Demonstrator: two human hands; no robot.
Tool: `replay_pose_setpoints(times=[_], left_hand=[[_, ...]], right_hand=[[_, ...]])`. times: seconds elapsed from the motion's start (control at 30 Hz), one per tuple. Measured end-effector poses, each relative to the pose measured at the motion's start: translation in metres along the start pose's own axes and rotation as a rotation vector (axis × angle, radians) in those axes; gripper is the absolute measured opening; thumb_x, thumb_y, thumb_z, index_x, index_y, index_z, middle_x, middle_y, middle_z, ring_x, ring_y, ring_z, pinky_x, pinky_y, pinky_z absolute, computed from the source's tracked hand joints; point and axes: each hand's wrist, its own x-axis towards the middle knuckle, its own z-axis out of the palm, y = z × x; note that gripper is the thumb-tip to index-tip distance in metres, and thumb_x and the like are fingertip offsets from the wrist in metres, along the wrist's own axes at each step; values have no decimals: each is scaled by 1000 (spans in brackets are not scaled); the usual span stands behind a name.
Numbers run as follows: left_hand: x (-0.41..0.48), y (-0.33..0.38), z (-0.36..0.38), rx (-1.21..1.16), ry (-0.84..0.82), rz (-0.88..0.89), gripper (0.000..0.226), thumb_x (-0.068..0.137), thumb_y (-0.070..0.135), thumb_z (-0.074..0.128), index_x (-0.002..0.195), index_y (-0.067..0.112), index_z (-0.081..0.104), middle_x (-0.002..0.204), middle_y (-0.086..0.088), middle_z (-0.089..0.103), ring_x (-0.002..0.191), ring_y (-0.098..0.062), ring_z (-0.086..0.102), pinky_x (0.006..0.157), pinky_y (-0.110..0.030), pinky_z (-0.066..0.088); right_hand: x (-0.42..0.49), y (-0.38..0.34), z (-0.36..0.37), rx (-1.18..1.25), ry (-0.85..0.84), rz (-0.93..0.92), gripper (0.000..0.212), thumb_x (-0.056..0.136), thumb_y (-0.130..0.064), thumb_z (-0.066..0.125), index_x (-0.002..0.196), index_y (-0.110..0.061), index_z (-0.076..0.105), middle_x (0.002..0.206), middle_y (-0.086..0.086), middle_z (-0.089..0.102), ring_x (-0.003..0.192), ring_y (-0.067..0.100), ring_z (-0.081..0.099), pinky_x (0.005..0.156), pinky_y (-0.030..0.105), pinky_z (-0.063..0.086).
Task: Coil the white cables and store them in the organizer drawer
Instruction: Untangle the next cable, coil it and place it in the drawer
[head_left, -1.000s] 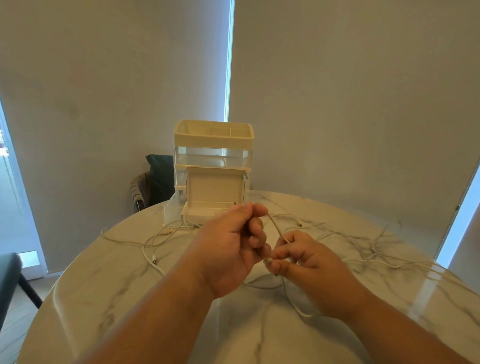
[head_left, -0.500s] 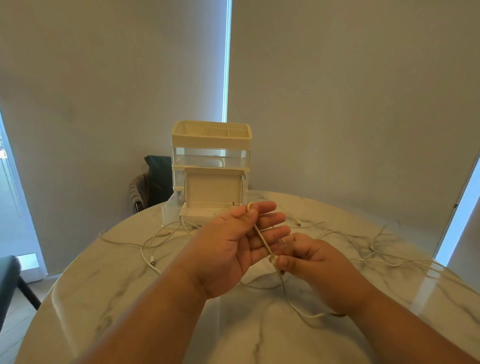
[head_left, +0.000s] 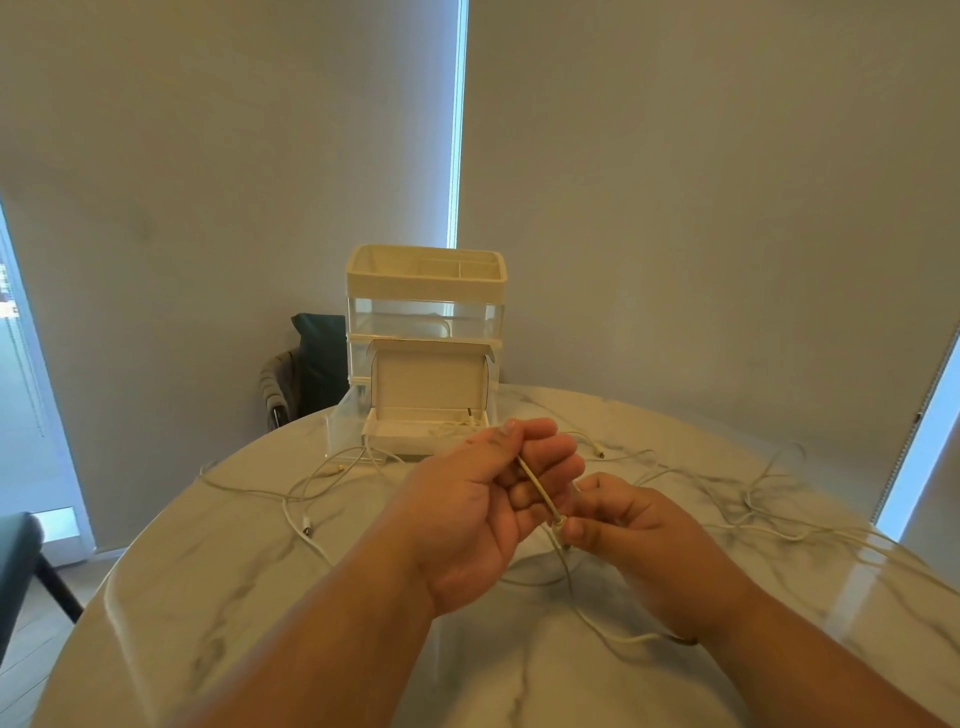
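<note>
The left grip (head_left: 467, 514) sat just left of the frame's centre, palm turned right, its fingers curled round a cable (head_left: 537, 488) whose top end was tucked under the thumb and forefinger. The right grip (head_left: 634, 525), just right of centre and slightly lower, was pinched together on the same cable between thumb and forefinger. Between the two grips a short straight stretch of cable ran slantwise, high on the left and low on the right. Both grips were raised above the table (head_left: 208, 597), nearly touching each other.

Below the right grip the cable dropped to the table and curved toward the lower right, passing under the right wrist.

More cables (head_left: 311, 493) lay loose and uncoiled on the marble top: a tangle left of the grips, with plug ends showing, and further strands spread across the right side as far as the edge.

Above the grips, at the table's far side, stood the organizer (head_left: 423, 291), a cream tray on top and clear tiers below. Its clear bottom drawer (head_left: 345, 421) was pulled out toward the grips. An open white box (head_left: 426, 389) stood at that drawer, lid upright, with some cable lying inside; whether it rested in the drawer could not be told.

A dark chair (head_left: 311, 364) showed left of the organizer, beyond the table.
</note>
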Motion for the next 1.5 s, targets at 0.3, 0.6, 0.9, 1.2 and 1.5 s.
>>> replay_pose_setpoints(times=[0.3,0.6,0.9,1.2,1.5], left_hand=[[3,0,-3,15,55,17,26,95,28,52,104,8,67,84,-8,73,76,-21,72,71,-35,60],[3,0,-1,-48,80,17,24,98,25,52,96,7,68,77,-6,71,65,-16,69,66,-31,56],[3,2,1,-53,-29,25,18,96,18,43,90,9,58,62,1,42,53,-12,36,64,-32,36],[5,7,-3,-159,34,-3,19,89,11,41,74,15,51,58,6,24,49,-11,24,54,-28,29],[7,11,-6,-276,64,-1,23,95,10,39,79,13,55,59,7,34,50,-9,28,58,-26,29]], right_hand=[[-2,-4,6,2,-24,13,34,68,-40,79,86,-12,76,90,11,66,91,19,63,88,35,48],[-1,-5,9,83,-12,36,44,59,-50,87,84,-15,77,82,-1,66,84,11,61,84,31,45],[-1,-5,9,18,33,27,43,57,-55,85,84,-22,79,83,-1,67,88,13,63,90,35,47],[-2,-6,10,21,127,20,6,82,-9,72,88,-8,70,82,7,72,76,16,64,71,21,50],[-4,-10,25,-439,65,92,29,94,-5,59,100,-31,72,77,1,70,69,15,63,71,33,52]])
